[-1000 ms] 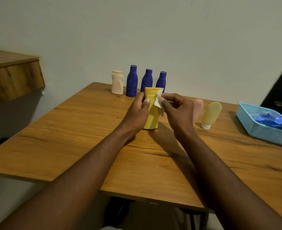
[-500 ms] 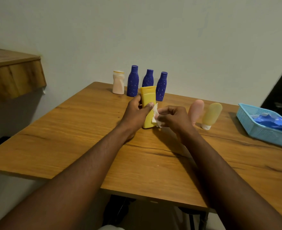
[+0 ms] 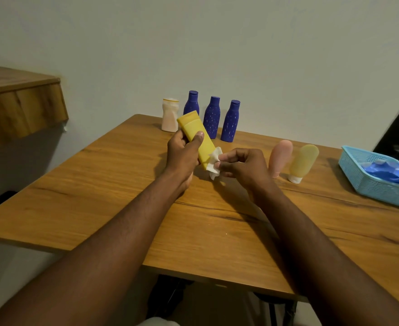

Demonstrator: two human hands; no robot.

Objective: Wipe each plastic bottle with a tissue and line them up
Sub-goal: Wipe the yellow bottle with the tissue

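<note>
My left hand grips a yellow tube bottle, lifted off the table and tilted with its top toward the upper left. My right hand pinches a crumpled white tissue against the tube's lower end. At the table's far edge, a white bottle and three blue bottles stand in a row. A pink bottle and a pale yellow bottle stand cap-down to the right of my hands.
A light blue plastic basket with blue material inside sits at the table's right. The wooden table stands against a pale wall. A wooden shelf juts out at the left.
The yellow tube has been lifted off the table and tilted to the left. The tissue has slid from the tube's top down to its lower end.
</note>
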